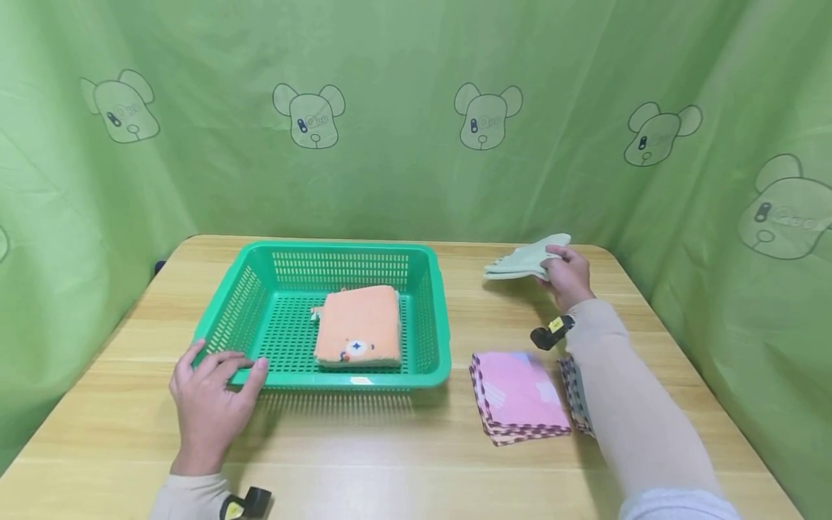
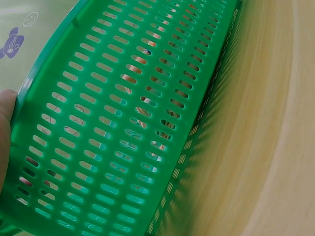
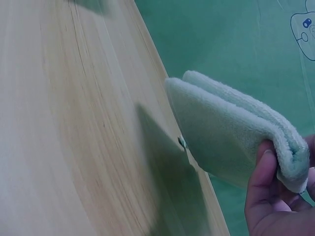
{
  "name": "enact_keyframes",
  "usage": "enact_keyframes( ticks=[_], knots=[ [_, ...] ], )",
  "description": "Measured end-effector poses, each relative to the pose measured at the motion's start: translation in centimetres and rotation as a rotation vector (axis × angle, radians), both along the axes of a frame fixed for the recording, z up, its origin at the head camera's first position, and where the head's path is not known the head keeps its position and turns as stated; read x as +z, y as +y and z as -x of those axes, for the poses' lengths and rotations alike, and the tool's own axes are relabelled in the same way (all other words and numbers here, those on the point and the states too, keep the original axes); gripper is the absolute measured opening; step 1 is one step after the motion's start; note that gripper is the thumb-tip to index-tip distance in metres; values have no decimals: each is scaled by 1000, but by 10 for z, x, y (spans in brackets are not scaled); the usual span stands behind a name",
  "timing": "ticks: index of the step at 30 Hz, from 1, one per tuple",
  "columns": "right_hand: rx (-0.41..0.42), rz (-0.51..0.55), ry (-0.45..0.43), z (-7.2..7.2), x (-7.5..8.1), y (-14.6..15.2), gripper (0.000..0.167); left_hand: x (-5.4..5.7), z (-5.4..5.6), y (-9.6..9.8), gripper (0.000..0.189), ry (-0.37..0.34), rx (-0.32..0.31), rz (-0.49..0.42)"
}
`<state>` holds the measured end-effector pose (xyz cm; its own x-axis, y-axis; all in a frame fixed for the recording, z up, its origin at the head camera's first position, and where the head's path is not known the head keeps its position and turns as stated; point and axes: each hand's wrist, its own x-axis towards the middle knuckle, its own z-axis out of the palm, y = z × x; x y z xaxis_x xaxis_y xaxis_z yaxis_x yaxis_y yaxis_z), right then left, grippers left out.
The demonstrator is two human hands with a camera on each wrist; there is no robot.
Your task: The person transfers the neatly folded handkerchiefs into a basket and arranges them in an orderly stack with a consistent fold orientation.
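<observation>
My right hand (image 1: 567, 278) pinches a folded pale green towel (image 1: 525, 258) by one end, holding it raised above the back right of the table. In the right wrist view the thumb presses on one face of the plush towel (image 3: 221, 125), and its shadow falls on the wood. My left hand (image 1: 214, 401) grips the near left corner of a green plastic basket (image 1: 443, 318), fingers over the rim. A folded orange towel (image 1: 360, 321) with a small bear face lies inside, toward the basket's right side. The left wrist view shows the basket's slotted wall (image 2: 118, 113) close up.
To the right of the basket, a folded pink towel (image 1: 516, 390) with a dark checked edge lies on the wooden table (image 1: 364, 462). Beside it, another checked-edge towel (image 1: 573, 393) is partly hidden by my right forearm. A green curtain (image 1: 403, 180) hangs around the table.
</observation>
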<state>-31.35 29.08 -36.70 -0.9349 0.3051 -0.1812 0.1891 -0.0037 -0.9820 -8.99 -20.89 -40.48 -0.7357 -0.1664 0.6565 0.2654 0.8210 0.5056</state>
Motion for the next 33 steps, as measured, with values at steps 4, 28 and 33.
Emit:
enact_keyframes(
  ticks=[4,28,33],
  knots=[
    [-1,-13,2,-1,2,-1,53,-1,0,1,33,9,0,0],
    [-27,60,29,-5,13,-6,47,2,1,1,34,22,-4,-1],
    [-41,67,32,-5,16,-9,45,1,1,0,34,20,-4,4]
  ],
)
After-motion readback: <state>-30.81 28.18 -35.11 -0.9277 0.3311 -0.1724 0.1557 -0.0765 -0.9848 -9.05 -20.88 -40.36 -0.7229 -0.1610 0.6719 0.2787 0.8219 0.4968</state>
